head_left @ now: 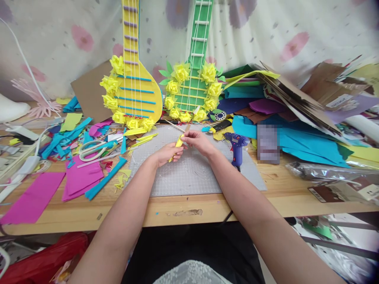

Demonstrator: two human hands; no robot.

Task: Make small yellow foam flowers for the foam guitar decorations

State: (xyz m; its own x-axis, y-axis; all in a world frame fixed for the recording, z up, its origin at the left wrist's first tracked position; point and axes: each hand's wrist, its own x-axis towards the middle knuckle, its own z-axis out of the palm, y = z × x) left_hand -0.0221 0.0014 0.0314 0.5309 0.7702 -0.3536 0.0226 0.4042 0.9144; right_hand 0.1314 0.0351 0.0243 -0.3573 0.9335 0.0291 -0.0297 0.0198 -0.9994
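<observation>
A narrow folded strip of yellow paper (179,142) is held in front of me, above a grey cutting mat (189,179). My left hand (167,154) is closed around its lower part. At the upper end, the fingers of my right hand (196,141) pinch the same strip. A thin wooden stick (174,126) lies just beyond my hands. Behind it lean two craft instruments trimmed with yellow paper flowers, a yellow one (142,88) and a green one (192,88).
A blue glue gun (237,148) stands at the mat's right side. White-handled scissors (92,151) lie left among paper scraps and pink sheets (35,197). Blue paper (308,140) and stacked cardboard (302,98) fill the right. A utility knife (221,125) rests behind the mat.
</observation>
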